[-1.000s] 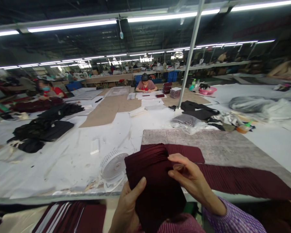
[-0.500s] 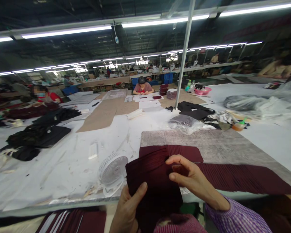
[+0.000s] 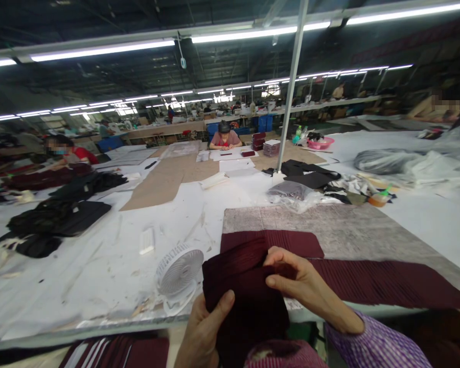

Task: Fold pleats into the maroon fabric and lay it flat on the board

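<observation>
A stack of dark maroon fabric pieces (image 3: 245, 291) is held up over the table's near edge. My left hand (image 3: 207, 327) grips its lower left side, thumb lying on top and the other fingers hidden beneath. At the stack's upper right edge, my right hand (image 3: 291, 271) has its fingertips bent against the fabric, thumb near them. Behind the stack lies a maroon piece (image 3: 295, 243) on a grey patterned sheet (image 3: 341, 225). A long row of overlapping maroon pieces (image 3: 383, 281) runs to the right.
A white fan (image 3: 180, 273) stands left of the stack. A metal pole (image 3: 291, 92) rises from the table (image 3: 111, 266). Black cloth (image 3: 80, 214) lies left, plastic bags (image 3: 406, 166) right. One person (image 3: 225, 138) sits across the table, another (image 3: 76, 151) at far left.
The fingers of my right hand have closed in on the stack's upper right edge. The stack has tilted and shifted slightly right, with my left hand still holding it.
</observation>
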`<state>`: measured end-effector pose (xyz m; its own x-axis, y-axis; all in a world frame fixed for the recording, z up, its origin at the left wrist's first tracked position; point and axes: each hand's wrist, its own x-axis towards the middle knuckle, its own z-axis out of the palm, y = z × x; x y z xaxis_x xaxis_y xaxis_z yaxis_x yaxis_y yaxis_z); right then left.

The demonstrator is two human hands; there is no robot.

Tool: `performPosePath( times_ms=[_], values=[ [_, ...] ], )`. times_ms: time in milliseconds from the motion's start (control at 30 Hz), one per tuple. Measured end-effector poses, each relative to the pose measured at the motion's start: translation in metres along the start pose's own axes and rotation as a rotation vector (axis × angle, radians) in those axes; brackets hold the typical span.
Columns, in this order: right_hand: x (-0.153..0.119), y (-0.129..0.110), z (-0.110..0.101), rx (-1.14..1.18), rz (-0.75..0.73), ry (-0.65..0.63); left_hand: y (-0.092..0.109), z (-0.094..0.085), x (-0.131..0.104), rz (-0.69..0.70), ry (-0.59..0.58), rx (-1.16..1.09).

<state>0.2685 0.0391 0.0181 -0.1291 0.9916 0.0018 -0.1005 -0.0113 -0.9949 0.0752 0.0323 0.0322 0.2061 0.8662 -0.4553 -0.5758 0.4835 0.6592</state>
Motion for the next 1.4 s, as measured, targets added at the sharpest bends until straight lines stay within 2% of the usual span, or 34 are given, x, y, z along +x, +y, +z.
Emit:
performPosePath(
  times_ms=[167,233,300,433,500,567,600,733,767,800,833,900,1000,1067,1167,1267,1400],
  values=[
    [0.006,0.001,0.004,-0.097,-0.170,-0.080,0.002,0.000,0.002,0.021,-0.005,0.002],
    [0.007,-0.001,0.008,-0.121,-0.187,-0.139,0.003,0.001,0.003,0.034,-0.009,-0.001],
    [0.006,-0.002,0.012,-0.075,-0.125,-0.217,0.004,0.002,0.003,0.046,-0.005,-0.011],
    [0.002,0.003,0.015,0.003,0.109,-0.425,0.005,0.002,0.006,0.077,0.026,-0.063],
    [0.001,0.006,0.015,-0.064,0.115,-0.463,0.006,-0.001,0.008,0.102,0.026,-0.100],
    [0.002,0.009,0.015,-0.198,-0.013,-0.385,0.006,-0.003,0.011,0.120,0.021,-0.114],
    [0.003,0.011,0.016,-0.299,-0.113,-0.289,0.006,-0.005,0.012,0.126,0.021,-0.114],
    [0.006,0.015,0.021,-0.804,-0.611,0.261,0.003,-0.006,0.014,0.128,0.024,-0.146],
    [0.006,0.016,0.023,-0.845,-0.698,0.314,0.002,-0.005,0.015,0.127,0.021,-0.159],
    [0.005,0.017,0.026,-0.827,-0.743,0.310,0.001,-0.004,0.015,0.123,0.014,-0.171],
    [0.005,0.019,0.029,-0.768,-0.728,0.267,0.000,-0.003,0.014,0.115,0.003,-0.180],
    [0.005,0.021,0.034,-0.623,-0.562,0.185,-0.002,-0.002,0.014,0.093,-0.025,-0.193],
    [0.008,0.022,0.036,-0.519,-0.268,0.179,-0.005,-0.001,0.013,0.076,-0.084,-0.178],
    [0.011,0.021,0.034,-0.471,-0.176,0.136,-0.005,-0.002,0.013,0.093,-0.123,-0.147],
    [0.013,0.016,0.029,-0.417,-0.123,0.036,-0.005,-0.004,0.012,0.112,-0.156,-0.111],
    [0.014,0.012,0.028,-0.425,-0.113,0.010,-0.006,-0.006,0.013,0.136,-0.173,-0.109],
    [0.015,0.014,0.030,-0.493,-0.170,0.006,-0.009,-0.005,0.018,0.134,-0.097,-0.097]
  ],
)
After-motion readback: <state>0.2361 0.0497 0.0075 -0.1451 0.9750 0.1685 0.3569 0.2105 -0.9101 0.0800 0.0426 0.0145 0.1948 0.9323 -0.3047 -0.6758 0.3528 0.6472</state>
